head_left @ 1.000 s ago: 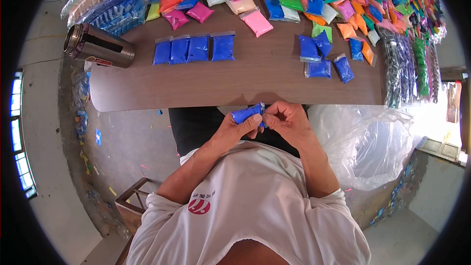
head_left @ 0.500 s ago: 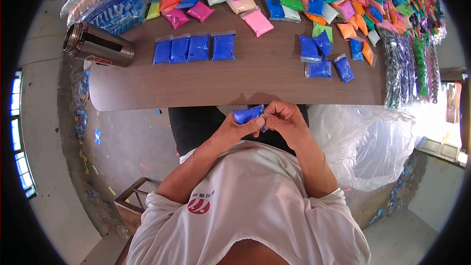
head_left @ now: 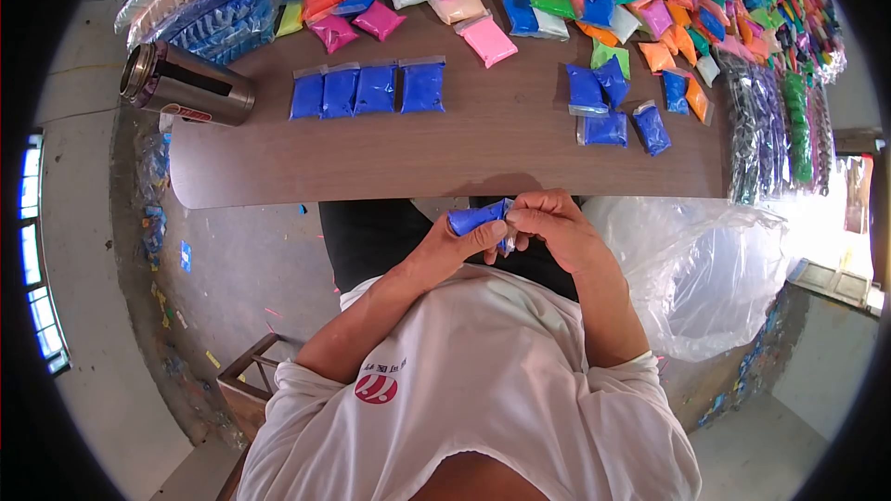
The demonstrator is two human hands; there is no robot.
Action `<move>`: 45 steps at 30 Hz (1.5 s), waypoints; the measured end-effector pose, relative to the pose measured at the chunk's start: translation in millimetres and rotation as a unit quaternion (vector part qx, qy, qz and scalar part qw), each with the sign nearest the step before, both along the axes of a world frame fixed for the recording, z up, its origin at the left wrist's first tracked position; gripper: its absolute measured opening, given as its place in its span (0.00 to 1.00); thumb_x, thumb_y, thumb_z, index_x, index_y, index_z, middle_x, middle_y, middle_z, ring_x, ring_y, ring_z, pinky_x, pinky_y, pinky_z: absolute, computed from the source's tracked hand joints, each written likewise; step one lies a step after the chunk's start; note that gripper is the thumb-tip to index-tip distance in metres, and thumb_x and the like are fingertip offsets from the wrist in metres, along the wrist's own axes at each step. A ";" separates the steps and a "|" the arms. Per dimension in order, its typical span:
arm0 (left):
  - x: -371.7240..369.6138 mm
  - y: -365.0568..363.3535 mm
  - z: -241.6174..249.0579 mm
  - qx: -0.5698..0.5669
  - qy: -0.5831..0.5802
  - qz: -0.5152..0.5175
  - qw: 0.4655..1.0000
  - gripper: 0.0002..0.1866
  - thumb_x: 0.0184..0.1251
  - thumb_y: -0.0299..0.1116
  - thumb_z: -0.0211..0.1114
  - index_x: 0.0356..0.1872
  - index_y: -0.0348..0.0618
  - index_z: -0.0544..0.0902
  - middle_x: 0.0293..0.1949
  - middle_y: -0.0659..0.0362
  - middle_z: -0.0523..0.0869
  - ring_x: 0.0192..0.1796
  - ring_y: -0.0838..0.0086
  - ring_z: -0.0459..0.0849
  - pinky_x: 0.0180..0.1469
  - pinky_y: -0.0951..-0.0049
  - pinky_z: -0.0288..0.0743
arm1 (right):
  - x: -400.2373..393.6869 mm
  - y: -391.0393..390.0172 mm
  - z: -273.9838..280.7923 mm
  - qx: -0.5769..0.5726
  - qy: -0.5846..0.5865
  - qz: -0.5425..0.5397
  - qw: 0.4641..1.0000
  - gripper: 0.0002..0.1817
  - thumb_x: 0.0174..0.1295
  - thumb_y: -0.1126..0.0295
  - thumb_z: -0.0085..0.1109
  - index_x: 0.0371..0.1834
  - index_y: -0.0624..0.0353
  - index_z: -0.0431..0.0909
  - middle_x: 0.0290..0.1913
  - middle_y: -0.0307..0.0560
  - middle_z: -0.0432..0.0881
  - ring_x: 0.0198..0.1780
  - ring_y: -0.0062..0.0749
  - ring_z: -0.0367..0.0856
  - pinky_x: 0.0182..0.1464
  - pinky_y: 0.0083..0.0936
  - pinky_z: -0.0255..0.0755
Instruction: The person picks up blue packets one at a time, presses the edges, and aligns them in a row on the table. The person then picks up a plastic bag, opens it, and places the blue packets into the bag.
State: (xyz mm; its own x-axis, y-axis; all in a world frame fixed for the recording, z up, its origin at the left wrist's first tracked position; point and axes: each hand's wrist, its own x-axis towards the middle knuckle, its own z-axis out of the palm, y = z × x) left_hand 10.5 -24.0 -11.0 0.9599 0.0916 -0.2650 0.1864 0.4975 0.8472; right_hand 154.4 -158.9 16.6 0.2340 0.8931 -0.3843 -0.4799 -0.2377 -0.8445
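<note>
A small blue packet [head_left: 471,219] with a clear plastic edge is held over my lap, just below the table's front edge. My left hand [head_left: 455,243] wraps around its body, thumb on top. At the packet's right end, my right hand [head_left: 554,224] pinches the clear edge between thumb and fingers. Several blue packets lie in a row on the table, among them one at the row's right end [head_left: 423,86]. To the right is a loose group of blue packets, including a tilted one [head_left: 652,128].
A steel flask [head_left: 190,83] lies at the left of the brown table [head_left: 371,162]. Piled packets of many colours [head_left: 552,2] cover the back. Bundled plastic strips [head_left: 756,130] hang at the right edge. Below is a large clear plastic bag [head_left: 696,278]; a wooden stool [head_left: 249,371] stands lower left.
The packet has shifted slightly right and looks narrower from above. My right hand has moved a little right and up along its clear edge. The things on the table have not moved.
</note>
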 end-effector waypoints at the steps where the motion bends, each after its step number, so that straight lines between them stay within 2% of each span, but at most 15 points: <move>1: 0.7 -0.1 0.2 -0.010 -0.005 -0.002 1.000 0.19 0.70 0.50 0.62 0.38 0.42 0.84 0.33 0.63 0.83 0.32 0.81 0.76 0.35 0.79 0.71 | -0.1 -0.9 -1.4 0.004 0.004 0.001 1.000 0.11 0.65 0.66 0.57 0.29 0.61 0.81 0.29 0.41 0.83 0.30 0.21 0.79 0.34 0.17 0.71; 8: 4.2 -1.5 9.8 -0.032 0.002 0.008 0.999 0.19 0.70 0.49 0.61 0.36 0.41 0.84 0.32 0.61 0.84 0.32 0.80 0.77 0.34 0.78 0.72 | 1.4 -4.6 -9.7 0.038 0.020 0.009 0.999 0.13 0.69 0.64 0.53 0.31 0.61 0.80 0.30 0.43 0.84 0.31 0.21 0.79 0.36 0.17 0.69; 11: 1.0 -2.9 -0.1 -0.036 0.025 0.029 0.999 0.18 0.70 0.48 0.62 0.36 0.41 0.84 0.31 0.61 0.84 0.31 0.80 0.79 0.33 0.78 0.72 | -1.5 -3.9 -11.5 -0.021 -0.047 -0.020 0.998 0.08 0.67 0.70 0.56 0.33 0.63 0.79 0.30 0.42 0.83 0.32 0.19 0.79 0.36 0.17 0.71; 14: -0.5 -2.0 -0.8 -0.044 0.049 0.040 0.997 0.17 0.69 0.46 0.63 0.35 0.41 0.84 0.29 0.60 0.83 0.30 0.79 0.79 0.31 0.78 0.71 | -9.6 2.0 -15.7 0.060 -0.049 -0.083 0.994 0.05 0.63 0.76 0.61 0.39 0.66 0.78 0.31 0.41 0.82 0.32 0.16 0.79 0.35 0.17 0.74; 17: -3.0 -2.1 -8.5 -0.048 0.052 0.046 0.996 0.16 0.69 0.45 0.64 0.36 0.41 0.84 0.28 0.60 0.83 0.29 0.79 0.79 0.30 0.78 0.71 | -13.4 2.8 -9.7 0.041 -0.225 -0.091 0.969 0.09 0.61 0.78 0.62 0.43 0.68 0.77 0.32 0.40 0.82 0.33 0.18 0.80 0.37 0.19 0.76; 20: -3.9 -0.4 -6.8 -0.038 0.045 0.020 0.998 0.18 0.68 0.48 0.63 0.42 0.41 0.79 0.31 0.58 0.82 0.32 0.77 0.79 0.32 0.77 0.73 | -16.1 2.9 -6.0 0.033 -0.283 -0.108 0.952 0.10 0.61 0.79 0.62 0.46 0.68 0.78 0.33 0.41 0.83 0.34 0.17 0.80 0.37 0.17 0.76; 23: -2.9 -1.1 -6.1 -0.015 0.038 0.008 0.999 0.18 0.68 0.48 0.63 0.41 0.41 0.79 0.31 0.58 0.82 0.30 0.78 0.78 0.32 0.77 0.73 | -12.4 2.6 -3.9 0.017 -0.326 -0.091 0.941 0.10 0.61 0.79 0.62 0.45 0.67 0.80 0.34 0.41 0.84 0.33 0.16 0.81 0.36 0.16 0.75; 26: -2.7 -1.1 -1.9 -0.019 0.027 -0.001 0.999 0.17 0.69 0.47 0.63 0.41 0.42 0.79 0.30 0.58 0.82 0.29 0.78 0.78 0.32 0.77 0.73 | -10.4 2.3 -4.5 0.023 -0.279 -0.095 0.955 0.07 0.61 0.80 0.60 0.42 0.68 0.81 0.31 0.40 0.84 0.31 0.15 0.80 0.34 0.15 0.75; 32: -5.1 -1.7 -6.7 -0.016 0.042 -0.002 0.999 0.17 0.69 0.47 0.63 0.41 0.41 0.79 0.30 0.58 0.82 0.29 0.79 0.79 0.32 0.77 0.73 | -8.9 0.8 -10.1 0.028 -0.199 -0.098 0.975 0.08 0.61 0.79 0.63 0.43 0.67 0.81 0.33 0.41 0.85 0.32 0.15 0.81 0.36 0.15 0.76; 35: -5.4 -1.6 -7.4 -0.018 0.032 0.000 0.999 0.17 0.69 0.46 0.63 0.41 0.41 0.79 0.30 0.58 0.82 0.29 0.79 0.78 0.32 0.78 0.73 | -8.8 0.2 -13.1 0.033 -0.205 -0.100 0.973 0.09 0.60 0.78 0.65 0.43 0.67 0.81 0.33 0.41 0.85 0.32 0.15 0.81 0.36 0.15 0.77; 38: -4.0 -4.5 -6.1 -0.022 0.027 0.015 0.999 0.15 0.72 0.44 0.61 0.38 0.41 0.83 0.30 0.60 0.83 0.26 0.82 0.75 0.31 0.79 0.70 | -8.8 0.4 -10.5 0.015 -0.206 -0.098 0.973 0.08 0.59 0.78 0.65 0.42 0.67 0.81 0.33 0.41 0.85 0.32 0.15 0.81 0.36 0.15 0.77; 41: -3.7 -5.0 -5.4 -0.020 0.029 0.019 0.999 0.15 0.71 0.45 0.61 0.36 0.42 0.84 0.30 0.61 0.82 0.26 0.83 0.75 0.30 0.79 0.69 | -12.6 2.7 -4.7 -0.010 -0.237 -0.117 0.964 0.07 0.59 0.78 0.65 0.40 0.66 0.82 0.30 0.40 0.85 0.31 0.15 0.81 0.34 0.14 0.76; 44: -5.4 -2.8 -13.0 -0.004 0.045 0.004 0.999 0.17 0.69 0.46 0.64 0.42 0.41 0.80 0.31 0.59 0.83 0.28 0.80 0.78 0.30 0.78 0.72 | -17.7 4.4 -2.1 -0.041 -0.282 -0.138 0.949 0.06 0.57 0.79 0.63 0.38 0.66 0.82 0.28 0.40 0.85 0.29 0.14 0.80 0.31 0.14 0.74; 45: -5.1 -3.7 -13.1 0.003 0.048 0.014 0.999 0.16 0.69 0.46 0.64 0.39 0.42 0.81 0.30 0.60 0.83 0.27 0.82 0.76 0.30 0.79 0.70 | -20.2 5.1 -2.7 -0.046 -0.298 -0.145 0.942 0.05 0.57 0.79 0.62 0.37 0.66 0.82 0.27 0.39 0.84 0.28 0.13 0.79 0.31 0.14 0.73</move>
State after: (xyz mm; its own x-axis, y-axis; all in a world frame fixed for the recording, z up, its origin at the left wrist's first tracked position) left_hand 5.4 -27.7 -24.1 0.9274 0.1198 -0.3545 0.2528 0.4981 0.8295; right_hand 134.2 -153.8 13.9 0.6622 0.7272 -0.1806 0.0162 -0.2549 -0.9668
